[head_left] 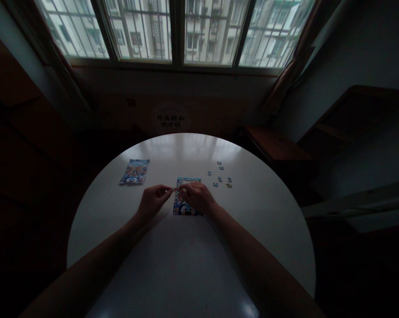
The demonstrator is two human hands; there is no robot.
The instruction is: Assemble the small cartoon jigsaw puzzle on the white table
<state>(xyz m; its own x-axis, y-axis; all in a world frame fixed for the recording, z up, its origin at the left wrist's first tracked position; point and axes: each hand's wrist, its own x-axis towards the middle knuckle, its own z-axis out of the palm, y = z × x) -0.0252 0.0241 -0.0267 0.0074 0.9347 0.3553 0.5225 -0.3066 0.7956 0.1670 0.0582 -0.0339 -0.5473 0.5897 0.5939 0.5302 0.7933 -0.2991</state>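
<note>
A partly filled jigsaw puzzle (187, 210) with a blue border and a penguin picture lies on the white table in front of me. My left hand (154, 197) is at its left edge, thumb and forefinger pinched on a small puzzle piece (174, 189). Over the upper part of the puzzle reaches my right hand (197, 195), its fingers curled down close to that same piece and hiding some of the picture. Whether the right fingers grip anything is hidden by the hand itself.
Several loose puzzle pieces (220, 179) lie right of the puzzle. A colourful picture packet (135, 171) rests at the left. The round white table (119, 251) has a curved far edge, with a brown wooden stand (280, 143) beyond it at the right.
</note>
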